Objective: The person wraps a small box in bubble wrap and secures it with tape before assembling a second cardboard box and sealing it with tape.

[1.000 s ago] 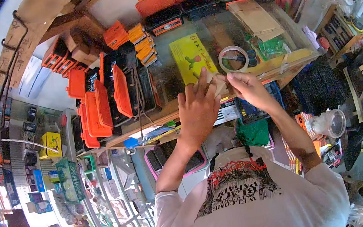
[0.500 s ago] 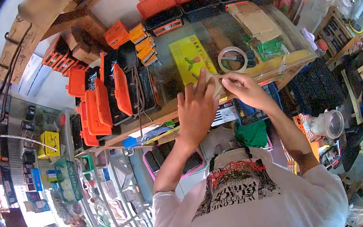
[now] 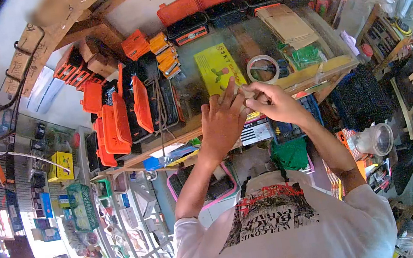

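Both hands meet over the front edge of the glass-topped counter (image 3: 185, 89). My left hand (image 3: 221, 124) is back up, with its index finger stretched forward beside the yellow SKT box (image 3: 219, 68). My right hand (image 3: 277, 103) is closed in a pinch against the left fingertips. Something small and pale shows between the two hands, mostly hidden by the fingers, too small to name. Just beyond the right hand, a roll of tape (image 3: 275, 68) lies flat on the glass. Dark-handled scissors (image 3: 282, 67) lie at the roll's right side.
Orange-lidded cases (image 3: 115, 123) stand open at the counter's left. More open cases (image 3: 191, 28) line the back, near small orange boxes (image 3: 166, 55). Brown paper bags (image 3: 287, 25) lie at back right. Below the counter are a green cloth (image 3: 289, 155) and a pink-rimmed tray (image 3: 235, 185).
My right fingers have curled in more over the pale thing at the left fingertips. The view has shifted slightly.
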The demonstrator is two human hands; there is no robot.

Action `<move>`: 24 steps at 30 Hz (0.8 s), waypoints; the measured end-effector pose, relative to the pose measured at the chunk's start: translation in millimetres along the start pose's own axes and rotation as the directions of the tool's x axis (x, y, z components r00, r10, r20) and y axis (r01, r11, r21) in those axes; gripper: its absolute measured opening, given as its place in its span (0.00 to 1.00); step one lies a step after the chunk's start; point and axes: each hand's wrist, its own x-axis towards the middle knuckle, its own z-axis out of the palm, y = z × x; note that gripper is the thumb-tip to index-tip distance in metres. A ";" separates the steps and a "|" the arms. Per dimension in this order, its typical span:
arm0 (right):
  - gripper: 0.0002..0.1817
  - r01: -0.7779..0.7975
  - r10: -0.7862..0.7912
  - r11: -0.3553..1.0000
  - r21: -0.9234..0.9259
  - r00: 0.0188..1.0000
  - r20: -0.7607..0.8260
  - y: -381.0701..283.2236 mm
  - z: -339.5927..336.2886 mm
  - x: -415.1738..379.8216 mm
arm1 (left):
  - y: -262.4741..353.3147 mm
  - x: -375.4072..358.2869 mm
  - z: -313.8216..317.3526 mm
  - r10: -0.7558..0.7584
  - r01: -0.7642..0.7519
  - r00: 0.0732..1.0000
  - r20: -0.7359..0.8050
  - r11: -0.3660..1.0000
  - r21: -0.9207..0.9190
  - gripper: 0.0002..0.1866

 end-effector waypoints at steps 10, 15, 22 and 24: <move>0.31 -0.038 0.037 0.999 0.024 0.999 0.033 13.5 7.6 -8.6 | -5.8 3.4 -4.7 -0.029 0.044 0.994 0.109 0.991 -0.130 0.34; 0.46 -0.066 0.069 0.995 0.076 0.996 -0.048 -2.8 31.3 -37.8 | -27.6 4.7 -11.9 0.010 0.050 0.976 0.216 0.960 -0.275 0.37; 0.60 0.107 -0.131 0.966 -0.233 0.987 -0.088 -5.9 69.5 -51.8 | -44.4 1.8 -4.4 -0.106 0.191 0.969 0.224 0.895 -0.402 0.29; 0.57 0.111 -0.150 0.961 -0.252 0.979 -0.140 -6.4 71.2 -48.9 | -42.0 0.6 -10.9 -0.157 0.215 0.975 0.155 0.838 -0.502 0.24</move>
